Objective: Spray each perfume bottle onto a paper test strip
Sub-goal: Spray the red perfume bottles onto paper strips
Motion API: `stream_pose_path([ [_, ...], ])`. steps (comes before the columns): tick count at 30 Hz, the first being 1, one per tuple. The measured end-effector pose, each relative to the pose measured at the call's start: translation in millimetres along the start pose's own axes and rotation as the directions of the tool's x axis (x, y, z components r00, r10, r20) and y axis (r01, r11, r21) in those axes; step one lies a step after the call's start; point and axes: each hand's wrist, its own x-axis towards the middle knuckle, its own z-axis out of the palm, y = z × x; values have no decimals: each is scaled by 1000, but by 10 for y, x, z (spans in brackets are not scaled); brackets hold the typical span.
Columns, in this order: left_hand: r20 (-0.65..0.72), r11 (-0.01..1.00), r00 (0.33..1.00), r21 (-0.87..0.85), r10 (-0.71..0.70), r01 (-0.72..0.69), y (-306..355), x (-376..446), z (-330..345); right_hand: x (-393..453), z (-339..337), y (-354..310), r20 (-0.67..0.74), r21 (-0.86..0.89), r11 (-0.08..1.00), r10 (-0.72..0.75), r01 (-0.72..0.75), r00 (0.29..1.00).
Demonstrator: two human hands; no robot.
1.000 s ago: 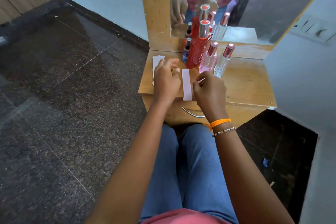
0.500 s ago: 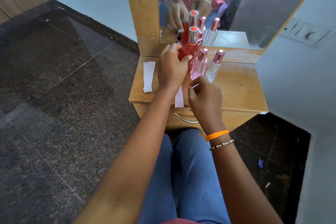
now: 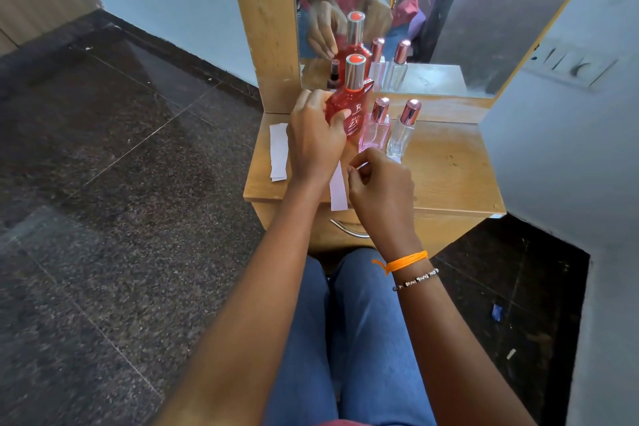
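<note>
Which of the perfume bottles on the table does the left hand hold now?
The tall red bottle with the silver cap; the left hand grips it. The pink bottle and the clear bottle to its right stand untouched.

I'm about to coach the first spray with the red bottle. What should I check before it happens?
1. Left hand grips the red bottle: ok.
2. Silver cap off the red bottle: not ok, it is on.
3. Right hand pinches the test strip: cannot tell, its fingers hide the strip's top.
4. Spare strips away from the spray: ok, beside the left hand.
5. Pink bottle and clear bottle upright: ok.
</note>
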Motion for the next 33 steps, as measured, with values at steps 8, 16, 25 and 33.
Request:
stream_pose_path([
  [8,-38,998,998,-25,57,-58,21,-80,-298,-35,-94,-198,-52,48,996,-68,71,996],
  [16,-16,983,986,-79,164,-164,99,-331,-630,109,-303,-600,-356,393,864,-174,316,918],
  [25,266,939,955,-343,131,-34,121,-592,-772,255,-399,-824,-45,568,812,-134,136,990],
  [33,430,916,896,-394,110,77,-13,-772,-675,324,-505,-706,334,864,324,205,-386,920],
])
